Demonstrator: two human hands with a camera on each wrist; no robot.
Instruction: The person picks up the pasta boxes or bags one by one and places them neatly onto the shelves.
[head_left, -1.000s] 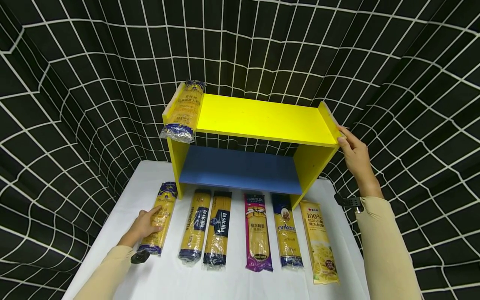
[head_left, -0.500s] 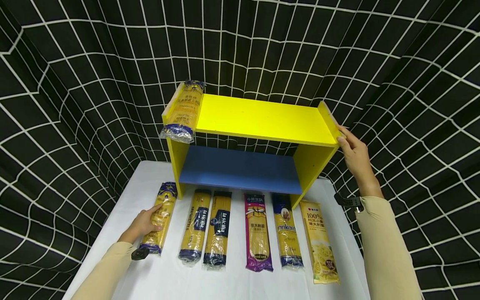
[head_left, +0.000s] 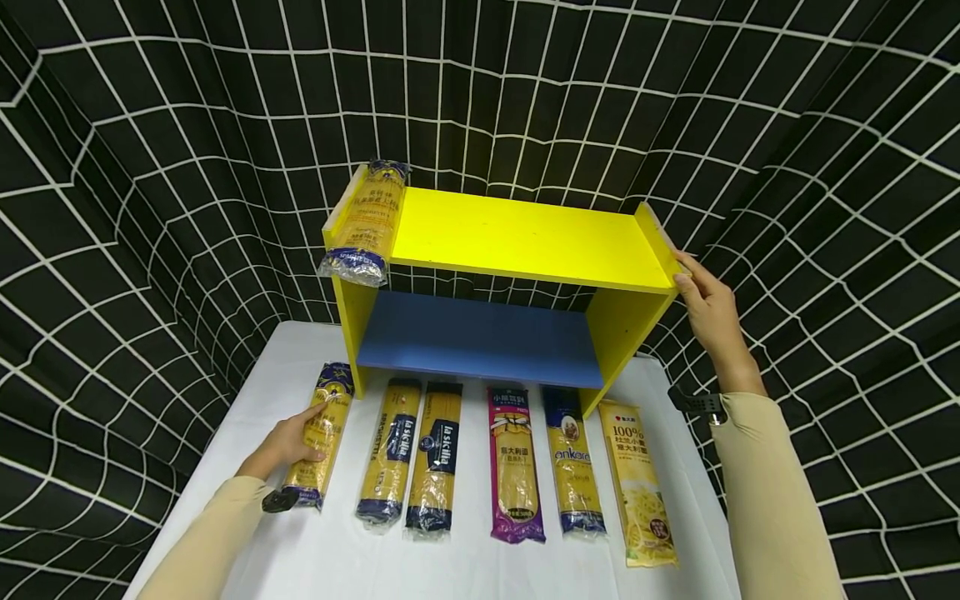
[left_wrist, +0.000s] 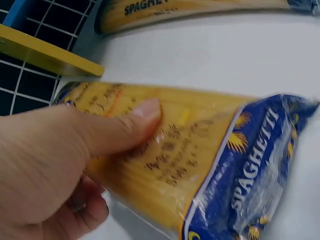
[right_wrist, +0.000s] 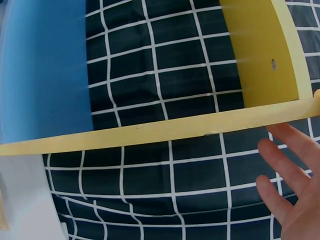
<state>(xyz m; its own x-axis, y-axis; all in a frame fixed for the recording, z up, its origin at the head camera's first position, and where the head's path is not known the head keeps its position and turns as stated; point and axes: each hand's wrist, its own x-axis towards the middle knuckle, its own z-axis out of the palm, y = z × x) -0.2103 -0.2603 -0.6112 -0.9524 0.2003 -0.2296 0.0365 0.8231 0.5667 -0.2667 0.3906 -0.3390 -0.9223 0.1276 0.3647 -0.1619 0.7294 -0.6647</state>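
Note:
On the left of the table, my left hand (head_left: 288,442) grips a spaghetti packet (head_left: 330,425), yellow with blue ends. In the left wrist view the thumb (left_wrist: 147,112) lies across the packet's face, with the other fingers curled under its edge. My right hand (head_left: 711,312) holds the top right edge of a two-tier shelf (head_left: 517,237), yellow above and blue below. The right wrist view shows fingers (right_wrist: 282,160) against the outside of the side panel and a thumb tip at its other face. Another spaghetti packet (head_left: 371,221) lies at the left end of the top tier.
In front of the shelf lie two la Sicilia packets (head_left: 390,454), a purple-edged pasta packet (head_left: 516,467), an ankara packet (head_left: 573,467) and a cream noodle packet (head_left: 641,492). They rest on a white-covered table (head_left: 337,558). A black gridded curtain (head_left: 510,100) hangs behind.
The left hand has moved slightly right and closed further round the packet, whose near end has shifted a little up and right. The right hand has stayed on the shelf.

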